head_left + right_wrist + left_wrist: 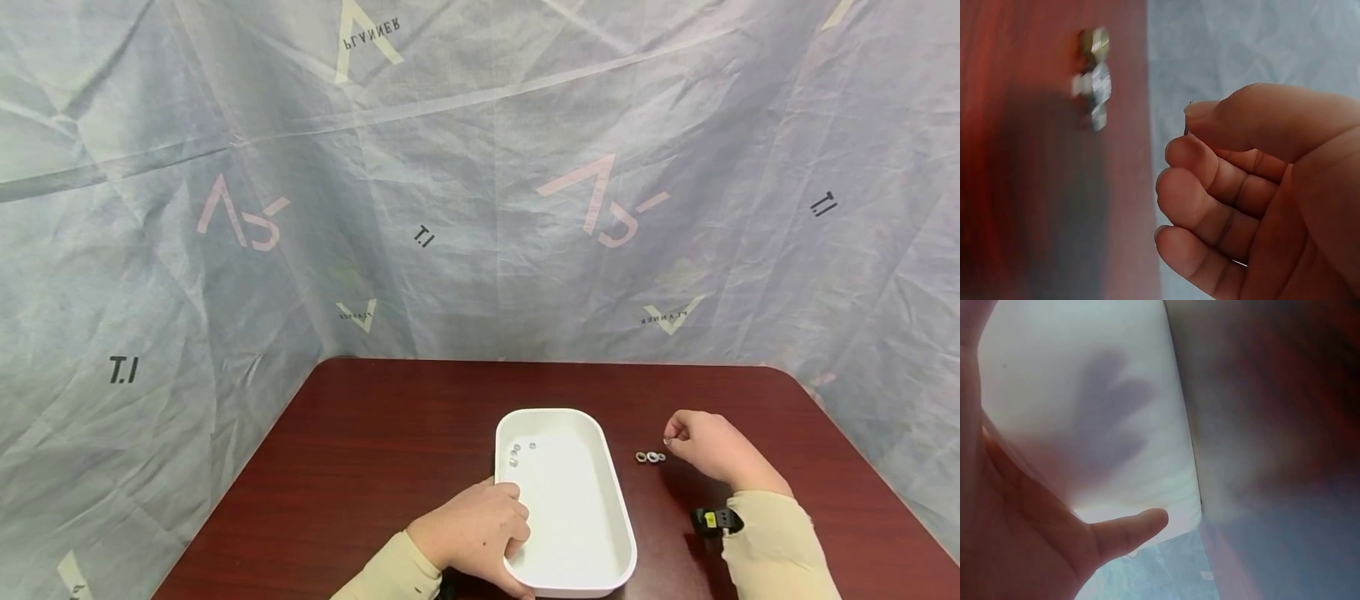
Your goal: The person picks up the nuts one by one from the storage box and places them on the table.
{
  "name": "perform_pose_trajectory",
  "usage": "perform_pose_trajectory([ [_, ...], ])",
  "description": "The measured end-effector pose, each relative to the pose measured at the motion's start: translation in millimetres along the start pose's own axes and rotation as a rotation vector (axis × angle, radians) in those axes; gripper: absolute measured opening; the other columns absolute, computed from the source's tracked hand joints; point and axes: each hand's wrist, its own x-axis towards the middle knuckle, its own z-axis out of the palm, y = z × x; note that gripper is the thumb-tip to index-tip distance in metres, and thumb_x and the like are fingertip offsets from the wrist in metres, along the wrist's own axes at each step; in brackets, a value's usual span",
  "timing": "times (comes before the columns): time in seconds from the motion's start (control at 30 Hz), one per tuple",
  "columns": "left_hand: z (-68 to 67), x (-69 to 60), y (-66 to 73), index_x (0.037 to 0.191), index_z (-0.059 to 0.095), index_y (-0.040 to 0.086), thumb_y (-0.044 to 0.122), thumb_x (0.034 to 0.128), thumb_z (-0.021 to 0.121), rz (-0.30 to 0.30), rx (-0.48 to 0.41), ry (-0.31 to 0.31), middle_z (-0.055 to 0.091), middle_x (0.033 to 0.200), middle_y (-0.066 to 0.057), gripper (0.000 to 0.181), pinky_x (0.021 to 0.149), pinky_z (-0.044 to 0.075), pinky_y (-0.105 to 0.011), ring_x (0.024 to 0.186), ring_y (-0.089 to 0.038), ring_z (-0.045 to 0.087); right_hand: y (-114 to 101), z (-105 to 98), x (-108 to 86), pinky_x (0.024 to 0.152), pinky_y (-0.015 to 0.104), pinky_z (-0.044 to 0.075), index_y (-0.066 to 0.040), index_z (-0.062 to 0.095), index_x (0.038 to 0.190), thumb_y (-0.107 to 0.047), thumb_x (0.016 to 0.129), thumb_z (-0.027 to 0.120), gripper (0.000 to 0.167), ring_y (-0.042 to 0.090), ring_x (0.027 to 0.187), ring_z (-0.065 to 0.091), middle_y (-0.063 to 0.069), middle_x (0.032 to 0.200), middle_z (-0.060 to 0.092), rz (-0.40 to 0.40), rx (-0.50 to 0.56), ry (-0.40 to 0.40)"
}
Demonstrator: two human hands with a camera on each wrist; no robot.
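Observation:
My left hand (480,527) grips the near left side of a white tray (573,517), its fingers bent over the rim. From the left wrist, the thumb (1132,536) lies along the tray's outer wall, and the other fingers show as shadows through it. Several small metal nuts (515,451) lie inside the tray at its far left. Right of the tray, my right hand (716,446) is raised above the table, pinching a small metal nut (667,441) between thumb and index finger; only its thin edge shows from the right wrist. Beside that hand, a short row of nuts (652,457) lies on the table.
The dark red wooden table (375,442) has rounded far corners. Grey printed sheeting (480,208) hangs behind it and at both sides. One nut (1099,42) in the row looks brass-coloured, the others silver.

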Motion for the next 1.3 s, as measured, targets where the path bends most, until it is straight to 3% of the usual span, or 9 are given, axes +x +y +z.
perform_pose_trajectory([
  [0.43, -1.2, -0.8, 1.0, 0.051, 0.040, 0.032, 0.079, 0.0656, 0.073, 0.009, 0.022, 0.022, 0.035, 0.059, 0.023, 0.059, 0.065, 0.031, -0.017, 0.065, -0.001, 0.032, 26.4, 22.5, 3.1, 0.064, 0.038, 0.044, -0.012, 0.062, 0.085, -0.009, 0.089, 0.066, 0.006, 0.016, 0.067, 0.051, -0.002, 0.075, 0.058, 0.043, -0.002, -0.037],
  [1.3, -0.1, -0.8, 1.6, 0.050, 0.039, 0.032, 0.080, 0.0651, 0.073, 0.004, 0.033, 0.030, 0.034, 0.059, 0.023, 0.060, 0.063, 0.031, -0.017, 0.064, -0.001, 0.033, 18.2, 24.3, 5.0, 0.067, 0.040, 0.046, -0.010, 0.065, 0.088, -0.010, 0.087, 0.068, 0.003, 0.016, 0.070, 0.053, -0.001, 0.079, 0.060, 0.037, -0.016, -0.032],
])
